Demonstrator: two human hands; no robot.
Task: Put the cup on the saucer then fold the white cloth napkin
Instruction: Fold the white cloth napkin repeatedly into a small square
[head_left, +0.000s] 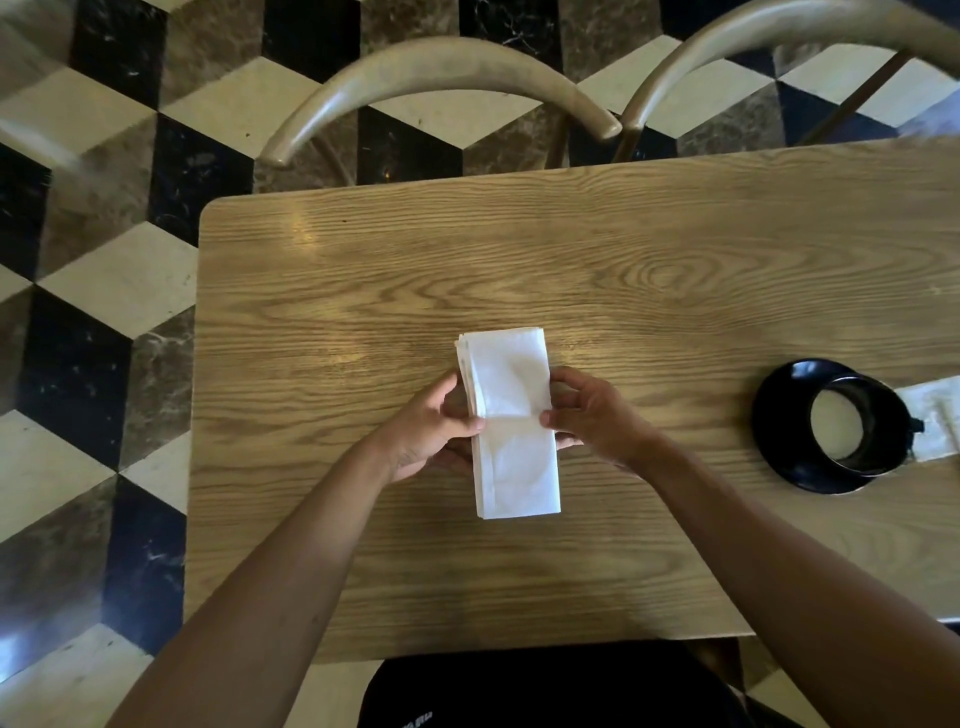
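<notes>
Both sets of fingers pinch the white cloth napkin (511, 423) at its middle: my left hand (436, 428) grips the left edge, thumb on top, and my right hand (592, 415) grips the right edge, thumb tip pressed near the crease. The napkin lies as a long narrow strip of several layers on the table (519, 260), running away from me, with a fold line across it between my thumbs. To do this fold well, I judge that I should keep the stacked edges flush, hold the crease line down with both thumbs, bring the far half squarely over the near half, then smooth outward so no layer slips. Well to my right, the black cup (860, 428) sits on the black saucer (779, 415), so that part looks done. Just beyond the cup lies a pale paper packet (937, 415). Two wooden chairs (441, 73) stand across the table.
</notes>
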